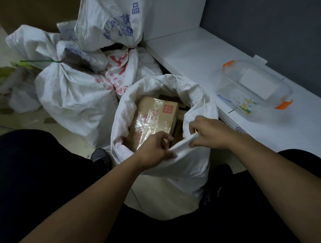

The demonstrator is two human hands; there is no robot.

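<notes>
Gripping the near rim of the open white woven plastic sack (198, 97), the person's left hand (153, 150) pinches the rolled edge between thumb and curled fingers at about 6 o'clock of the sack's mouth. The right hand (212, 134) pinches the same edge at about 4 o'clock. A short band of bunched fabric runs between the two hands. The sack stands on the pale floor (153, 197) at the centre of the view, between the person's dark-clad knees, and its mouth gapes wide.

Inside it, just at 12 o'clock from the left hand, lies a brown cardboard box (154, 117) wrapped in glossy clear tape and bearing a small red square label. More cardboard shows in shadow at 3 o'clock of the box.

At 9 o'clock of the open sack lies a full white woven sack closed with a thin green tie (69, 96). At 11 o'clock a white sack with red printing (119, 72) leans against it. A white sack with blue printing (108, 19) rises above both at 12 o'clock, its neck tied off.

At 2 o'clock of the open sack a low white ledge (194, 55) runs along a grey wall (268, 25). On it stands a clear plastic container with orange clips (230, 87), well apart from the right hand. A dark shoe (100, 155) shows at 8 o'clock of the sack, beside the left knee.
</notes>
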